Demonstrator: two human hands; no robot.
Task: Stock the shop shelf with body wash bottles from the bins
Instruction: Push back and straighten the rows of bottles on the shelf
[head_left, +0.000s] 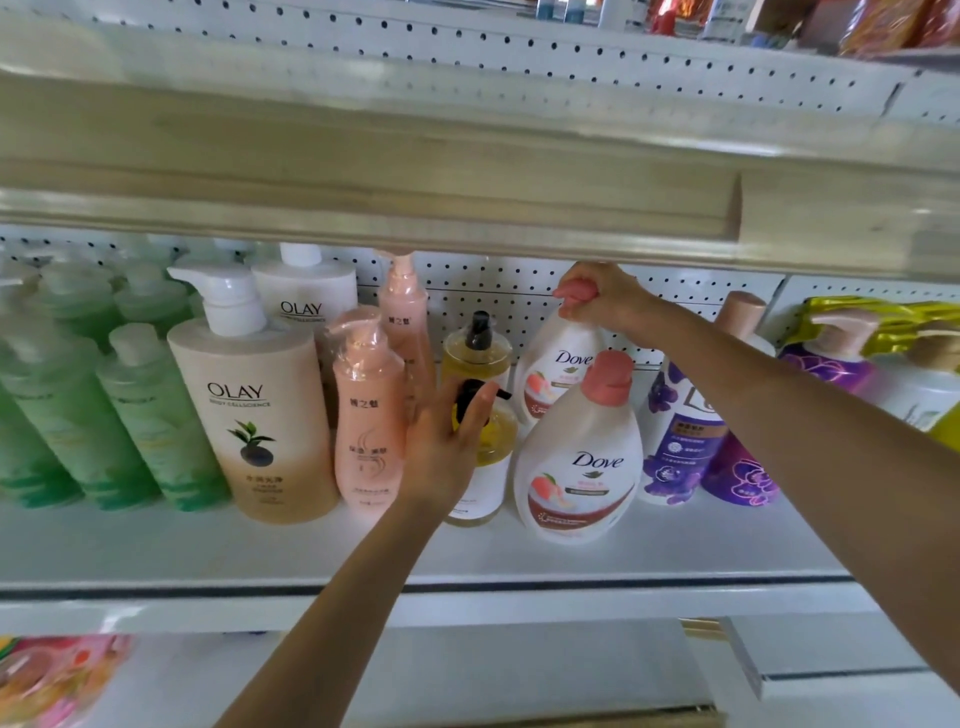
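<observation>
The right hand (605, 299) reaches far in under the upper shelf (363, 171) and grips the pink cap of the rear Dove bottle (558, 364), with its fingers curled over the top. That bottle stands roughly upright near the pegboard back wall (467, 283), directly behind the front Dove bottle (576, 467). The front one hides its base, so I cannot tell whether it already rests on the shelf (208, 551).

The left hand (441, 449) is nearer the shelf's front edge. Its thumb and fingers wrap the black pump of the front yellow bottle (491, 457), which stands upright just left of the front Dove bottle. The rear yellow bottle (475, 358) stands behind it.

Both held bottles have their long axis vertical, and each is held from the top. The rear Dove cap sits just under the lip of the upper shelf, so there is little room to lift. Any adjustment probably has to be a slide toward the back wall or sideways along it.

The right hand looks to be seating this bottle in its row while the left steadies the neighbouring one. The two rows stand close together, so a sideways nudge could tip the yellow bottles. No bins are in view.
</observation>
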